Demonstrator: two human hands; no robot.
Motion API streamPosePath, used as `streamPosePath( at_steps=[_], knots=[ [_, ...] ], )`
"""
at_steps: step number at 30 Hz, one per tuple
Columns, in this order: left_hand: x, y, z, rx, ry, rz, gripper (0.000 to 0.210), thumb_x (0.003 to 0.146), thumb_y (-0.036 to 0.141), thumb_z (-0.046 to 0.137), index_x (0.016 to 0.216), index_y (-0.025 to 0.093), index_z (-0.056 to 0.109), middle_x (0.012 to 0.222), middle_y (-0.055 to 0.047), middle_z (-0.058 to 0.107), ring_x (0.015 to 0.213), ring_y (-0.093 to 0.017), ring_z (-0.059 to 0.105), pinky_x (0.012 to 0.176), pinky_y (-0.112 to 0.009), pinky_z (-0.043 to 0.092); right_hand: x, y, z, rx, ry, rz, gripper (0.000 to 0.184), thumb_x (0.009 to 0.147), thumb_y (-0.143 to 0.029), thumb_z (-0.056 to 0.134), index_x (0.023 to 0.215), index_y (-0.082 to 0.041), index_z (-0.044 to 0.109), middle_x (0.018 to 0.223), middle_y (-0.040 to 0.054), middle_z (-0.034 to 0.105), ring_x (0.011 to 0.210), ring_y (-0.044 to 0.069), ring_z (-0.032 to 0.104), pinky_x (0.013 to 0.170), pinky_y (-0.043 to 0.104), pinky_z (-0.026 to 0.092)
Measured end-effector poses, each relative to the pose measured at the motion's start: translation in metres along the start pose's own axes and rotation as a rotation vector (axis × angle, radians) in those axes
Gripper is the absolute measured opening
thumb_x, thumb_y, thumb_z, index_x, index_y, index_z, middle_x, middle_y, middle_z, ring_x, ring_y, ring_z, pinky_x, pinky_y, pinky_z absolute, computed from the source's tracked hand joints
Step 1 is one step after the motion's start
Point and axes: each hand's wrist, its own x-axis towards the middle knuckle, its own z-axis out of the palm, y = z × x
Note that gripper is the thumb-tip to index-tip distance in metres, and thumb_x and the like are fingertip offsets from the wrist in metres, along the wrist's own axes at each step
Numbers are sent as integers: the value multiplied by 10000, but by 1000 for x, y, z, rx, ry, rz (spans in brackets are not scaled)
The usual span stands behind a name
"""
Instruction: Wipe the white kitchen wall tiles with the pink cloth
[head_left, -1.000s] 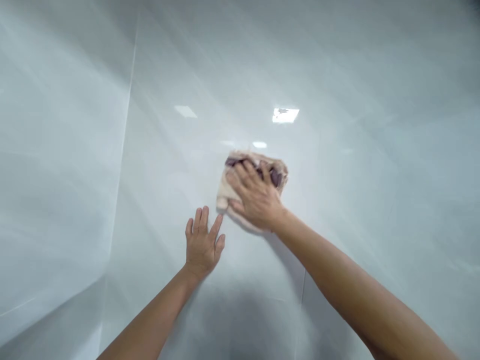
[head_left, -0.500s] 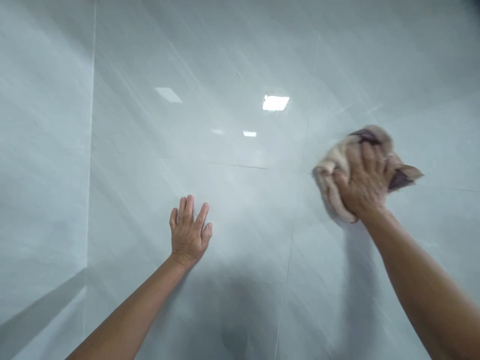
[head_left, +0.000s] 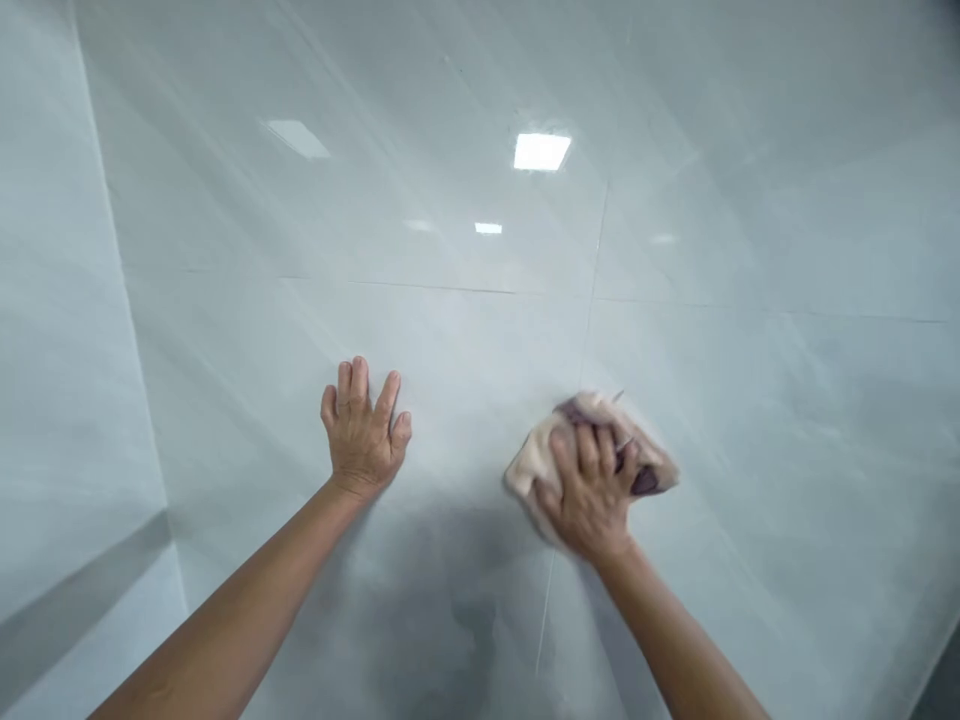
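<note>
A cream cloth (head_left: 534, 462) with dark purple patches lies bunched against a glossy pale grey tiled wall (head_left: 465, 350). My right hand (head_left: 596, 490) presses it there, fingers spread over the folds and thumb to the left. The cloth's edges are a little blurred, and what is under the palm is hidden. To the left, my left hand (head_left: 365, 425) rests flat on the bare tile with its fingers apart, holding nothing.
At the left, a second wall (head_left: 60, 330) meets this one in a corner. Thin joints run between the tiles. Bright ceiling-light reflections (head_left: 541, 152) shine on the upper wall, and a dark edge shows at the lower right.
My right hand has swept the cloth down and to the left across the wall, nearer my left hand. The left hand stays on the tile while the view has shifted slightly.
</note>
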Motion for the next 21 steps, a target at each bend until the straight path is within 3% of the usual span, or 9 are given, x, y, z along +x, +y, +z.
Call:
streamPosePath(
  at_steps=[4,6,8,12,15,17,21],
  knots=[
    [1,-1,1,-11,-7,-9,617,1026,418,496,1623,286,408,1782,-135,175,1654,-355,176,1277,-573,184,-103,-38,3,205,-101,-228,463,989,-603,573,1320,-311,714,1351,64,654,1320,289,461,1304,523,44],
    [2,-1,1,-19,4,-4,624,1020,415,511,1623,284,411,1778,-138,189,1651,-359,186,1273,-576,191,-133,-42,2,243,-202,-392,425,987,-607,591,1312,-362,714,1392,-9,649,1284,242,464,1314,451,39],
    [2,-1,0,-23,7,2,628,1019,410,514,1623,276,413,1775,-147,197,1650,-366,189,1267,-585,200,-141,-37,0,252,-257,-523,424,993,-606,590,1343,-390,695,1490,-65,591,1321,217,440,1319,412,54],
    [3,-2,-1,-53,-14,-11,625,1012,415,518,1614,268,435,1771,-156,205,1648,-381,185,1266,-600,193,-105,0,-5,230,-204,-568,445,1032,-607,506,1366,-374,685,1487,-40,593,1365,221,424,1327,484,-12],
    [3,-2,-2,-60,-32,-26,627,1007,419,523,1610,268,442,1769,-160,211,1646,-389,185,1266,-607,186,-55,49,-11,155,-76,-399,484,1018,-600,516,1370,-315,687,1385,51,640,1386,265,440,1317,538,29],
    [3,-2,-2,-52,-43,-33,624,1005,423,523,1602,257,450,1765,-169,217,1644,-395,186,1261,-615,193,-25,92,-15,59,-15,-276,521,1002,-585,534,1391,-267,666,1430,103,599,1455,312,407,1303,564,90],
    [5,-2,-1,-23,-24,-12,611,1013,416,509,1595,245,444,1763,-173,218,1637,-400,200,1240,-630,228,-5,196,-23,-130,93,6,620,1020,-567,452,1450,-144,596,1596,199,438,1540,377,332,1273,609,177]
  ],
)
